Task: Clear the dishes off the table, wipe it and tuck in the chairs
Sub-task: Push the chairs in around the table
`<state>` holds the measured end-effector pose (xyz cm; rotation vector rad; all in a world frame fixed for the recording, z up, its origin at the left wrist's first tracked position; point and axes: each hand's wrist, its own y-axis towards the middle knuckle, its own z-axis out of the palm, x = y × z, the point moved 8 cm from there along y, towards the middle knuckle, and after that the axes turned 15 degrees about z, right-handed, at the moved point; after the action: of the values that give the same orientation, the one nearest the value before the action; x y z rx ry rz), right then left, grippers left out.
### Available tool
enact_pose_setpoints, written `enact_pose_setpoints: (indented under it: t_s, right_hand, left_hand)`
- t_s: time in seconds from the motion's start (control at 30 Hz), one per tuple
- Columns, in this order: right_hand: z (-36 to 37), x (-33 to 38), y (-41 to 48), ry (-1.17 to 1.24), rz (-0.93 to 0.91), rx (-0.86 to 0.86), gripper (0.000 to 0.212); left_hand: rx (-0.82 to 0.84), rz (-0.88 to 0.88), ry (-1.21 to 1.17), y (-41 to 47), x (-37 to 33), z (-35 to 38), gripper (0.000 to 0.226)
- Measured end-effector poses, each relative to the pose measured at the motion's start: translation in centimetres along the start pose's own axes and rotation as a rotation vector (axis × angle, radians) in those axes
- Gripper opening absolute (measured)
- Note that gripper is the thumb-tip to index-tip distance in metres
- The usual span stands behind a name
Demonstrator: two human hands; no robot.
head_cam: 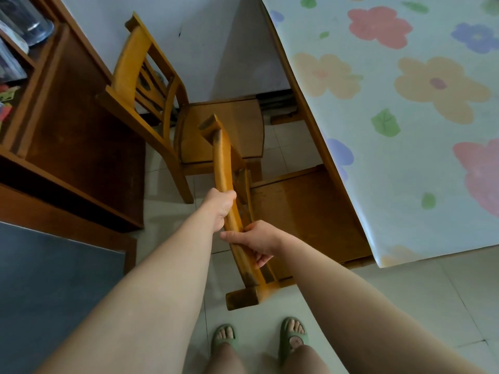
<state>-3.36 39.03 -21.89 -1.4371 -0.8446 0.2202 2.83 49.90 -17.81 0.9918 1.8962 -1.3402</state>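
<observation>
A yellow wooden chair stands right in front of me, its curved top rail (223, 163) running away from me. My left hand (222, 207) grips the middle of that rail. Closer to me, my right hand (252, 241) grips the same rail. The chair's seat (302, 209) is partly under the edge of the table (405, 109), which wears a pale cloth with big coloured flowers. No dishes show on the visible part of the table. A second wooden chair (218, 128) stands farther off, its seat also near the table's edge.
A dark brown wooden cabinet (73, 125) with shelves stands at the left, a clear bottle (29, 20) on it. A grey surface (48, 287) fills the lower left. The floor (405, 306) is pale tile. My feet in green slippers (293, 336) stand just behind the chair.
</observation>
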Motion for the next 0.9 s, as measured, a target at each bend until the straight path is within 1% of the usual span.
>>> enact_pose_setpoints:
  t_s: [0.07,0.2,0.23,0.33,0.43,0.5,0.6,0.63,0.73,0.83,0.9]
  right_hand:
    - [0.0,0.1,-0.1,0.002,0.016,-0.011,0.076]
    - [0.4,0.1,-0.5,0.009,0.135,0.037,0.091]
    - [0.1,0.3,-0.7,0.025,0.15,0.036,0.092]
    - [-2.4,1.3,-1.8,0.051,0.113,-0.082,0.084]
    - [-5.1,2.9,-3.9,0.147,0.045,-0.183,0.073]
    - [-6.7,4.3,-5.6,0.235,0.0,-0.216,0.066]
    - [-8.6,7.4,-8.8,0.345,-0.056,-0.247,0.047]
    - [-9.0,8.6,-10.1,0.367,-0.071,-0.264,0.045]
    - [-9.9,11.6,-13.0,0.454,-0.108,-0.292,0.038]
    - [-9.7,14.5,-15.0,0.517,-0.137,-0.272,0.043]
    - [-9.0,16.5,-15.8,0.542,-0.137,-0.256,0.042]
  left_hand:
    - [0.005,-0.004,0.02,0.0,-0.3,0.1,0.04]
    - [0.009,-0.009,0.12,-0.2,-1.2,-0.1,0.043]
    - [0.005,0.0,0.14,-0.3,-1.6,-0.3,0.044]
    - [-0.016,0.047,0.148,-0.4,-3.5,-0.9,0.046]
    - [-0.042,0.061,0.121,-1.2,-5.8,-2.5,0.049]
    - [-0.062,0.046,0.078,-2.2,-7.5,-4.0,0.052]
    - [-0.102,0.04,0.017,-3.9,-10.4,-6.6,0.056]
    - [-0.123,0.045,-0.006,-4.4,-11.5,-7.7,0.056]
    - [-0.128,0.039,-0.092,-5.6,-14.1,-10.2,0.056]
    - [-0.154,0.11,-0.143,-6.1,-17.1,-13.1,0.055]
    - [-0.174,0.157,-0.139,-6.1,-18.8,-15.2,0.052]
